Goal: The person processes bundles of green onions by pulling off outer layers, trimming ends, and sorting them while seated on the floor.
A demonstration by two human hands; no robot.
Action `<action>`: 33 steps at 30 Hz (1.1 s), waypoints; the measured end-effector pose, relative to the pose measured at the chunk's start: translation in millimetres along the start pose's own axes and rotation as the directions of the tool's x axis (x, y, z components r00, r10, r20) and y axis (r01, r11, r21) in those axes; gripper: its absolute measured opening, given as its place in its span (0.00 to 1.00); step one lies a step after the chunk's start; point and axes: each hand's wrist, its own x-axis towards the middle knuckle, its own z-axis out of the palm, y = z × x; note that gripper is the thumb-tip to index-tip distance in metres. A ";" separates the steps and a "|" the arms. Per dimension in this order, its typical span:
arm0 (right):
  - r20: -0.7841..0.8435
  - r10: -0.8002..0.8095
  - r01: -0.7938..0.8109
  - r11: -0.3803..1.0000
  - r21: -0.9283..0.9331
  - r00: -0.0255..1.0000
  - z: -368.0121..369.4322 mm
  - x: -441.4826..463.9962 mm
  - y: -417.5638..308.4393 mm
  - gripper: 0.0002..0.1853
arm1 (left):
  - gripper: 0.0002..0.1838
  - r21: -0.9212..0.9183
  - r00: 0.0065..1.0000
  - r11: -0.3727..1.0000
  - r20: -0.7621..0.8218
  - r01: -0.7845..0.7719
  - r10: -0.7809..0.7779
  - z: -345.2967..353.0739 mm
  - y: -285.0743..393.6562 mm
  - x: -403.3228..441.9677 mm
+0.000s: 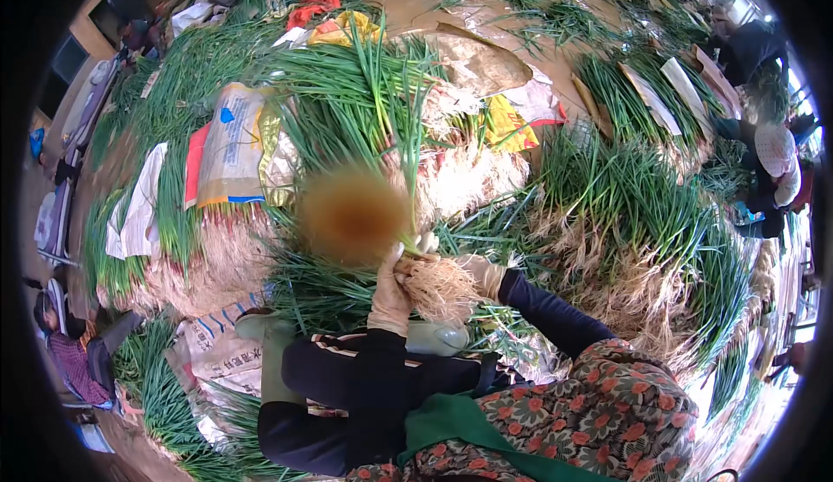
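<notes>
Both my hands wear pale gloves and meet at a small bunch of green onions (440,288) in front of my lap. My left hand (393,291) is closed round the stems at the bunch's left side. At the right side, my right hand (480,275) is closed against the pale, tangled roots, its fingertips partly hidden by them. The green leaves of the bunch rise upward, past a brown blurred spot in the view. Just beyond lies a large pile of green onions (460,178) with white roots.
More onion heaps (607,248) lie at the right and left. A printed sack (232,148) covers one heap at the left; another sack (217,343) lies by my legs. A person (74,343) sits at the far left, and people (772,152) work at the far right.
</notes>
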 end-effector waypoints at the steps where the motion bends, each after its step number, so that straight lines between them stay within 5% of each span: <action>1: 0.101 -0.113 0.129 0.977 -0.168 0.988 -6.9 -1.1 -24.4 0.14 | 0.20 -0.192 0.982 0.981 0.176 -0.026 0.061 12.9 -2.2 -0.4; 2: 0.260 -0.021 0.133 0.898 -0.419 0.965 -25.0 10.7 -39.2 0.16 | 0.21 -0.230 0.983 0.973 0.166 -0.035 0.075 14.0 2.2 -4.3; 3: -0.047 -0.128 0.116 0.973 -0.198 0.991 -26.7 20.5 -26.1 0.14 | 0.22 -0.266 0.984 0.963 0.155 -0.047 0.091 12.7 8.6 -8.5; 4: -0.290 -0.089 -0.014 0.942 -0.336 0.953 -38.0 42.3 -10.5 0.15 | 0.22 -0.302 0.984 0.952 0.143 -0.057 0.104 15.1 13.7 -13.9; 5: -0.436 -0.065 -0.053 0.966 -0.252 0.897 -44.2 58.0 -24.7 0.17 | 0.21 -0.475 0.987 0.873 0.048 -0.110 0.150 31.5 22.7 -23.1; 6: -0.541 0.023 -0.147 0.971 -0.187 0.841 -50.6 85.8 -14.8 0.18 | 0.24 -0.473 0.943 0.816 -0.167 -0.333 0.288 34.7 17.5 -22.7; 7: -0.537 -0.047 -0.122 0.953 -0.276 0.842 -52.9 108.5 -2.4 0.18 | 0.25 -0.506 0.926 0.826 0.127 -0.247 0.355 21.3 21.3 -22.4; 9: -0.564 -0.002 -0.105 0.982 -0.157 0.826 -47.4 127.6 -12.2 0.17 | 0.29 -0.456 0.855 0.853 0.306 -0.253 0.418 25.8 32.1 -37.8; 13: -0.496 0.194 -0.122 0.977 0.174 0.846 -62.7 119.1 -32.7 0.17 | 0.25 -0.601 0.884 0.775 0.234 -0.196 0.405 19.5 39.7 -37.8; 15: -0.641 0.152 0.019 0.968 0.252 0.753 -93.6 92.9 -5.3 0.13 | 0.23 -0.650 0.918 0.720 0.085 -0.243 0.387 22.3 44.4 -36.4; 19: -0.888 0.244 0.155 0.933 0.324 0.389 -188.5 -47.8 30.5 0.09 | 0.25 -0.730 0.869 0.654 0.176 -0.200 0.462 15.7 50.1 -24.0; 21: -0.891 0.348 -0.185 0.934 0.305 0.292 -209.4 -123.2 51.3 0.14 | 0.25 -0.707 0.818 0.670 0.237 -0.223 0.523 20.4 55.1 -23.1; 22: -0.906 0.232 -0.600 0.799 -0.029 0.353 -218.7 -152.2 76.1 0.14 | 0.25 -0.698 0.789 0.675 0.264 -0.241 0.555 23.1 57.8 -23.8; 23: -0.906 0.112 -0.849 0.412 -0.331 0.408 -228.4 -181.3 101.6 0.16 | 0.25 -0.660 0.826 0.698 0.205 -0.279 0.524 22.4 62.1 -25.5; 24: -0.926 0.311 -0.976 0.098 -0.193 0.215 -199.6 -170.1 40.5 0.17 | 0.25 -0.636 0.834 0.716 0.202 -0.288 0.514 20.2 64.2 -23.6; 26: -0.910 0.266 -0.945 0.155 -0.287 0.319 -190.6 -141.0 24.4 0.23 | 0.26 -0.582 0.847 0.753 0.193 -0.308 0.495 16.1 67.7 -18.3; 29: -0.771 -0.032 -0.537 0.699 -0.472 0.636 -171.2 -34.0 8.9 0.19 | 0.26 -0.485 0.926 0.821 0.055 -0.301 0.373 25.7 60.4 -20.3; 30: -0.706 -0.045 -0.373 0.825 -0.426 0.707 -160.7 18.9 0.2 0.18 | 0.26 -0.455 0.943 0.836 -0.025 -0.306 0.331 32.1 59.6 -21.2; 31: -0.639 -0.041 -0.241 0.906 -0.347 0.768 -149.6 73.0 -6.8 0.18 | 0.27 -0.445 0.926 0.870 0.194 -0.212 0.325 18.7 54.4 -13.9; 33: -0.526 -0.026 -0.087 0.978 -0.190 0.850 -126.0 167.9 -13.7 0.17 | 0.29 -0.400 0.943 0.890 0.145 -0.220 0.298 10.2 50.7 -8.4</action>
